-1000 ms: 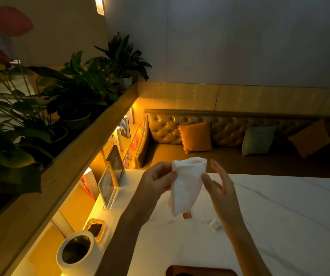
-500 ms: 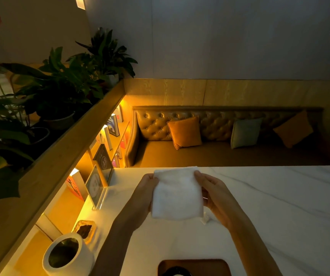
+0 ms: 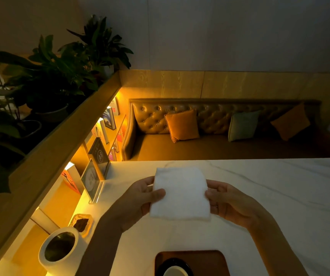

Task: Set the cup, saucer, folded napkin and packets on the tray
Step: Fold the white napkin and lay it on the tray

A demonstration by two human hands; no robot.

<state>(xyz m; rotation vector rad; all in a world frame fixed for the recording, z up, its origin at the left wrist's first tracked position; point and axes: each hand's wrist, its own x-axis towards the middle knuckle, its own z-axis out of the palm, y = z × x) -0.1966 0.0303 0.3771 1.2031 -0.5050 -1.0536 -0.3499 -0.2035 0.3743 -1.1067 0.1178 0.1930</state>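
Observation:
A white folded napkin (image 3: pixel 180 193) hangs flat above the marble table (image 3: pixel 279 196), held on both sides. My left hand (image 3: pixel 140 198) pinches its left edge and my right hand (image 3: pixel 228 202) pinches its right edge. At the bottom edge lies a brown tray (image 3: pixel 210 259) carrying a dark saucer (image 3: pixel 164 265) with a pale cup (image 3: pixel 175 271) on it, both cut off by the frame. No packets show; the napkin and hands cover the spot where small items lay.
A white cylindrical pot (image 3: pixel 60 250) and a small amber dish (image 3: pixel 81 224) stand at the table's left. An acrylic sign holder (image 3: pixel 92 182) and a lit bookshelf sit further left. Behind the table runs a tufted bench with cushions (image 3: pixel 182 124).
The napkin went from hanging in my left hand alone to being held flat by both hands. The view tipped down, bringing the tray with saucer and cup into sight.

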